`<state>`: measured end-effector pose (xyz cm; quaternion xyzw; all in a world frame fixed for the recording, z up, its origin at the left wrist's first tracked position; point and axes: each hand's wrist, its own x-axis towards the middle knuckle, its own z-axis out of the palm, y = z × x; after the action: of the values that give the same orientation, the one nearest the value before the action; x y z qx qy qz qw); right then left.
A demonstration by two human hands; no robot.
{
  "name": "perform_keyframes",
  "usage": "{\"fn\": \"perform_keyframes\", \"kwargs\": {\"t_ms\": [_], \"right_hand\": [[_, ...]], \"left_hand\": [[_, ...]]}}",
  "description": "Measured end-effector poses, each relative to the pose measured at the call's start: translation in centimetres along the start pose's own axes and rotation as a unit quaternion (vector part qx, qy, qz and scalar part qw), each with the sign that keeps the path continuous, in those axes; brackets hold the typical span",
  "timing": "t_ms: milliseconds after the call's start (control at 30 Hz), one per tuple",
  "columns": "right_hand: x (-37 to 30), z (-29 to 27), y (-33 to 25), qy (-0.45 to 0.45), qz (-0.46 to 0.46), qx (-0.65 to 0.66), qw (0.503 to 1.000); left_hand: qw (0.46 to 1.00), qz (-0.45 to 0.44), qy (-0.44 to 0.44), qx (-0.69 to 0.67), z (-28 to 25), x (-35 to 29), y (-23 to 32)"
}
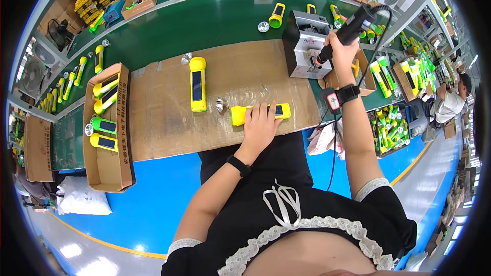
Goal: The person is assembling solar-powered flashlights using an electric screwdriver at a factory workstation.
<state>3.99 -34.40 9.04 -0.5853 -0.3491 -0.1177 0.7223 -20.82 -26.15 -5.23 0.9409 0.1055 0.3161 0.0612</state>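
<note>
My left hand lies over a yellow flashlight with a dark solar panel, holding it down sideways on the cardboard sheet. A shiny reflector sits beside its head end. My right hand is wrapped round a black electric screwdriver with a cable. Its tip points down at the front of a black and grey box-shaped screw feeder; whether they touch, I cannot tell. A second yellow flashlight lies lengthwise farther left, with another reflector by its head.
At the left, an open carton holds several yellow and green flashlights. More flashlights lie along the green bench. A crate of flashlight parts stands at the right. A person sits farther right.
</note>
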Motion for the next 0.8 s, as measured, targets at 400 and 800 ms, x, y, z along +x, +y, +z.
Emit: {"fn": "perform_keyframes", "kwargs": {"t_ms": [400,800], "right_hand": [[-8.3,1.8,-6.2,-0.065,0.028,0.161,0.984],[-10.6,3.7,-4.1,-0.102,0.076,0.132,0.983]], "left_hand": [[1.0,-0.007,0.008,0.002,-0.2,0.5,-0.3],[1.0,-0.02,0.001,-0.015,-0.3,0.3,0.0]]}}
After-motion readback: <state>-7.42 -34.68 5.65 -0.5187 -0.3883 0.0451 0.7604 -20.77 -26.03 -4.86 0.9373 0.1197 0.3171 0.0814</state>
